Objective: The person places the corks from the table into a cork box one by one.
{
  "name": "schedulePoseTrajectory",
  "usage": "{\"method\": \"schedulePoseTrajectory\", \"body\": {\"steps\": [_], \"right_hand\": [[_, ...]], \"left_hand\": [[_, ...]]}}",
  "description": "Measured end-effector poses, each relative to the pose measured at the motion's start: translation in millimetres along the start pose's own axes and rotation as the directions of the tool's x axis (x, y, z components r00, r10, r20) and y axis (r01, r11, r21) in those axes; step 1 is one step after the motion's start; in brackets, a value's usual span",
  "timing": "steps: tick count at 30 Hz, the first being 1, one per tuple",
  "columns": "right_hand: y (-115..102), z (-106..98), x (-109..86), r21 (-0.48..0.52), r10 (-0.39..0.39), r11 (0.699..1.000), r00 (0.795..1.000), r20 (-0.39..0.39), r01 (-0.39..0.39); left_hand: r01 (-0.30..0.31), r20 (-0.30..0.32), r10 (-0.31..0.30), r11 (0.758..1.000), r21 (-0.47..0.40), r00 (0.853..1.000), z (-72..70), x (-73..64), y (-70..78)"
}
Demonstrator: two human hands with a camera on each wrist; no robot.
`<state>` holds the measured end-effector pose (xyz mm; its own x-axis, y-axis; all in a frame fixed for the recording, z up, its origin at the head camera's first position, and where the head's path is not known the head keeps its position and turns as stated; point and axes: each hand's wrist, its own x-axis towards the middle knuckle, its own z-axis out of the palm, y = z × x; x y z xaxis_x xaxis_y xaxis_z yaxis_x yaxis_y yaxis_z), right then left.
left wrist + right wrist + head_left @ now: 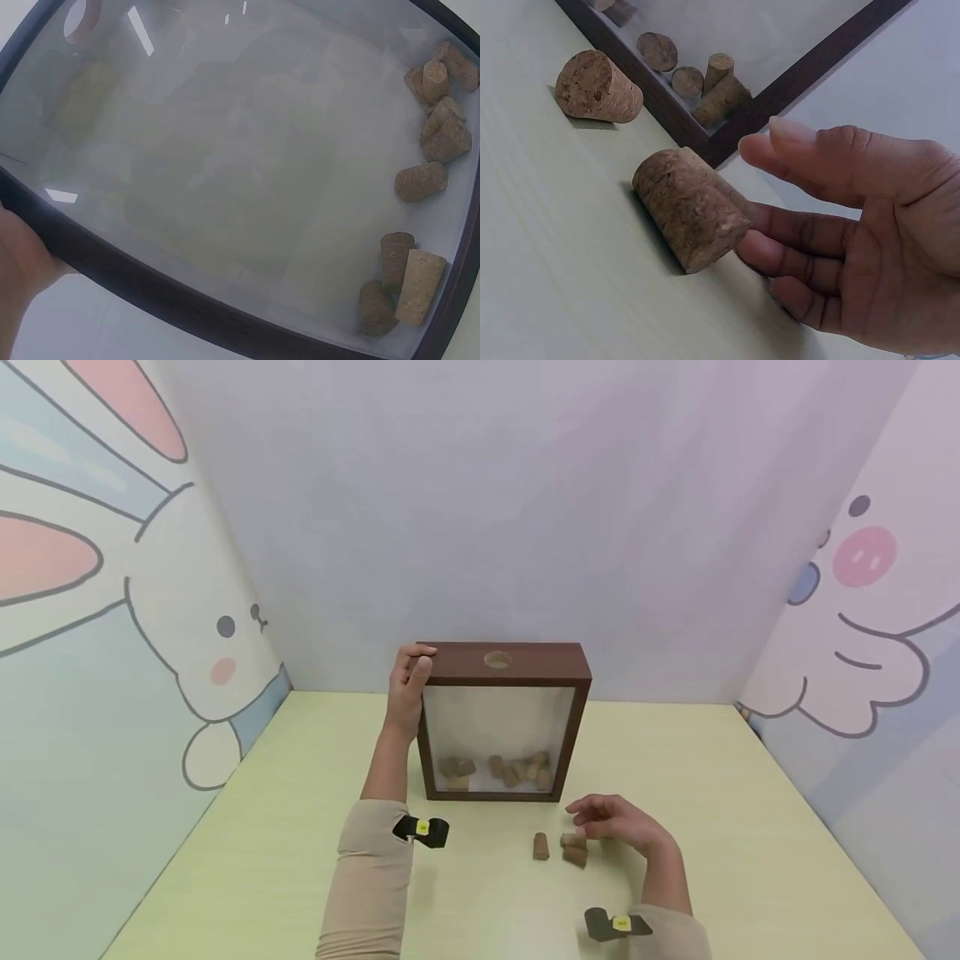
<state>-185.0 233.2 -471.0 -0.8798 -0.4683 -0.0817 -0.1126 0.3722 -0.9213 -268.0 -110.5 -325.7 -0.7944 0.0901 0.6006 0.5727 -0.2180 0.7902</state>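
Note:
A dark brown wooden shadow-box frame (508, 665) with a clear front and a round hole in its top stands upright on the table. My left hand (408, 689) grips its upper left corner, thumb in front. Several corks (421, 181) lie along the bottom inside. Outside, before the frame's lower right corner, a cork (690, 214) lies close against another cork (574, 841), partly hidden behind it in the right wrist view. A third cork (600, 88) lies apart to the left. Beside the pair, my right hand (618, 822) has its fingers loosely spread, fingertips right at the corks.
The pale yellow-green table (300, 860) runs back to a plain light wall (480, 510). Side walls carry a rabbit drawing (172, 635) on the left and a pink-cheeked cartoon animal (862, 610) on the right. Black straps with yellow tags sit on both sleeves.

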Motion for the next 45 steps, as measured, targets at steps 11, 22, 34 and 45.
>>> {"method": "schedulePoseTrajectory", "body": {"steps": [11,22,34,45], "right_hand": [[-3.4,3.5,8.0,-0.068,0.048,0.997,0.998,0.037,-0.045],[-12.8,2.6,3.4,-0.1,0.059,0.993,0.998,0.014,-0.058],[-23.5,-3.2,-0.4,-0.061,0.037,0.997,0.999,-0.018,-0.038],[-46.1,-10.3,-10.8,-0.049,-0.055,0.998,0.995,-0.085,0.051]], "left_hand": [[0.035,-0.016,-0.035,0.999,0.002,0.999,0.2,1.1,4.3],[0.061,-0.024,-0.061,0.998,-0.002,0.998,-3.4,1.6,-10.6],[0.022,-0.026,-0.023,0.999,-0.033,0.999,-7.7,6.6,-27.3],[0.036,-0.028,-0.036,0.999,-0.017,0.999,-8.5,7.1,-30.1]]}}
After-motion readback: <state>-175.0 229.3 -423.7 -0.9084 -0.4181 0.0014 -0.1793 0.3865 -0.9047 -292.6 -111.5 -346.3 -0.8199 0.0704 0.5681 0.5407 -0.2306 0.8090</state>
